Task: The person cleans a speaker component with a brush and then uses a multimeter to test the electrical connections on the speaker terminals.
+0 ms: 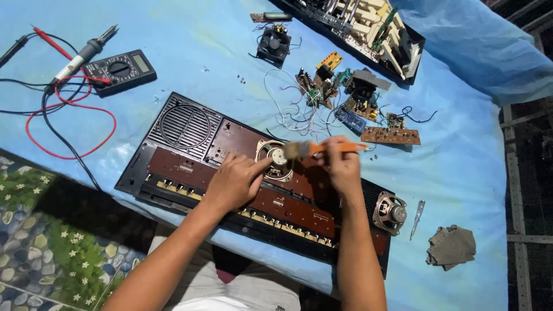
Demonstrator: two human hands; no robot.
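From the head view, an opened keyboard case [190, 144] lies bottom-up across a blue-covered desk [190, 46], showing a round grille at its left end, brown circuit boards [242, 193] along its length and a row of key ends on the near edge. The left hand [235, 181] rests flat on the brown board, fingers loosely spread, its grip closed on nothing, the thumb reaching toward a loose speaker [276, 160] that sits on the case. The right hand [343, 164] has its grip clamped on the orange handle of a small brush [314, 149], whose bristles touch the top of that speaker. A second speaker [390, 213] sits at the case's right end, with a small screwdriver [417, 217] and a crumpled grey cloth [451, 246] just beyond. Farther off lie loose circuit boards [390, 136], a small fan [273, 44], a multimeter [122, 69] with red and black leads, and a soldering iron [83, 56].
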